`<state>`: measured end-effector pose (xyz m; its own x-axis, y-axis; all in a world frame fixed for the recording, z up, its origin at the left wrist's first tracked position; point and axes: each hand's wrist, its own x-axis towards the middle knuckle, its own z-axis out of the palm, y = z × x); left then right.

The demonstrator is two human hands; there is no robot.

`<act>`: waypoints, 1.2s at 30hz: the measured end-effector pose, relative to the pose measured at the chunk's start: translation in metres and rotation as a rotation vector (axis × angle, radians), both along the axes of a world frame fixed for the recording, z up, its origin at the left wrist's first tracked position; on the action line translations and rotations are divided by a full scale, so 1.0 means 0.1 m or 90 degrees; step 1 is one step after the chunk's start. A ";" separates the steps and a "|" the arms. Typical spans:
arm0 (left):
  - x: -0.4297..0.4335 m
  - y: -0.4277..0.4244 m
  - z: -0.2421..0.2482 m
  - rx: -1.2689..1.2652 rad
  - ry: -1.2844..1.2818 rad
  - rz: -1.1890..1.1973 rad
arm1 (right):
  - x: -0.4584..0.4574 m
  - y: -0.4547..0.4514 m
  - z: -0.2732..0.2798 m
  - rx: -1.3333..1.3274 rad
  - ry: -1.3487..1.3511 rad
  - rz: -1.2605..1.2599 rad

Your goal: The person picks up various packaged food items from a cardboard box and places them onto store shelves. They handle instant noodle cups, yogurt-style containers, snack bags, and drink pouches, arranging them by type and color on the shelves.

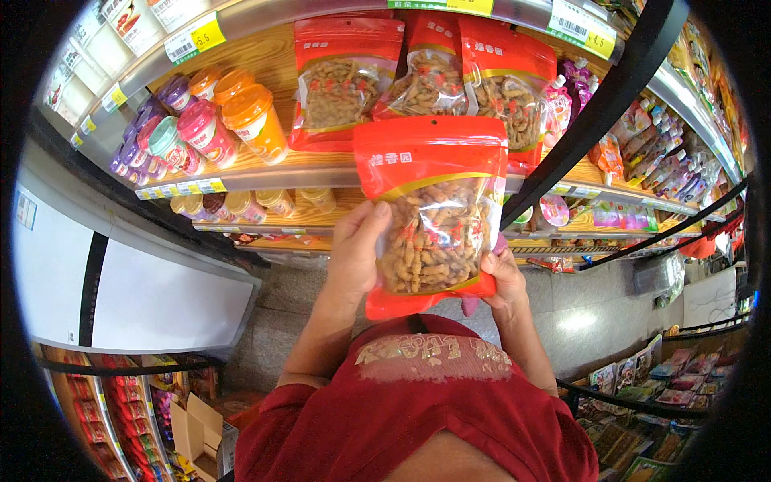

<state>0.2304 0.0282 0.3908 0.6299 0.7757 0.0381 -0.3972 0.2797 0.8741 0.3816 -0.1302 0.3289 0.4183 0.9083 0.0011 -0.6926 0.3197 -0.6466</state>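
A red plastic snack pouch with a clear window (437,235), full of small brown pieces that look like peanuts, is held upright between both hands. My left hand (360,247) grips its left edge with the thumb on the front. On the lower right edge, my right hand (505,278) holds it, thumb in front and fingers mostly hidden behind. Beyond the pouch, similar red pouches stand on a wood-patterned shelf: one at the left (344,81), one in the middle (429,81) and one at the right (511,90).
Lidded plastic cups (256,123) stand left of the shelved pouches; spouted pouches (662,141) fill the right. A metal shelf edge (301,179) runs behind the held pouch. A white chest-like unit (168,295) is at the left, an open cardboard box (202,431) lower left.
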 end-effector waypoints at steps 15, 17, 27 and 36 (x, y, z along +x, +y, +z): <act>-0.02 0.09 -0.19 0.093 0.046 -0.147 | -0.07 -0.04 0.32 -0.079 -0.145 -0.012; 0.00 0.08 -0.15 0.089 0.045 -0.154 | -0.10 -0.06 0.47 -0.077 -0.153 0.002; 0.09 -0.18 -0.41 -0.314 -0.146 -0.340 | -0.19 0.41 0.59 -0.075 -0.170 -0.109; -0.10 0.00 -0.23 -0.011 -0.070 -0.160 | -0.39 0.41 0.39 -0.098 0.074 -0.008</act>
<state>0.2207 0.0283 0.3680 0.7959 0.5962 0.1051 -0.4058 0.3964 0.8236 0.3431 -0.0889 0.3675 0.4194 0.8884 -0.1867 -0.7617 0.2325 -0.6048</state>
